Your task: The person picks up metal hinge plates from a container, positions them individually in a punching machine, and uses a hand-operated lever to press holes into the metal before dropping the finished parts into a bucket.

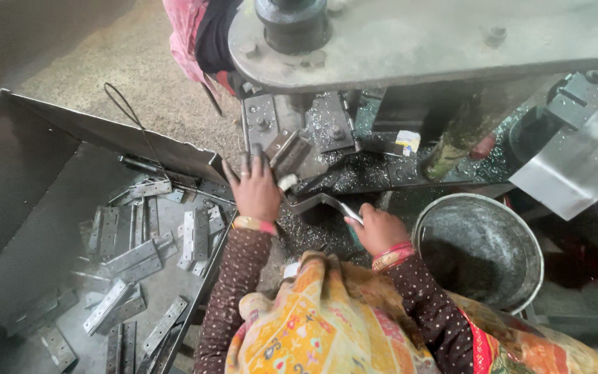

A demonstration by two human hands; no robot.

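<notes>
Head view: I am feeding the press (313,131), left hand (257,187) spread flat beside a hinge plate (286,149), right hand (380,228) clenched around a bent lever (323,202); next, seating the plate squarely

Metal wkshp, press machine (417,41), hinge bin (29,228), swarf (313,232)

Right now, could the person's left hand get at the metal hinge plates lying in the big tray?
Probably yes. The left hand rests on the machine bed just beside the tray, whose top is open, and nothing covers the hinge plates nearest it.
</notes>
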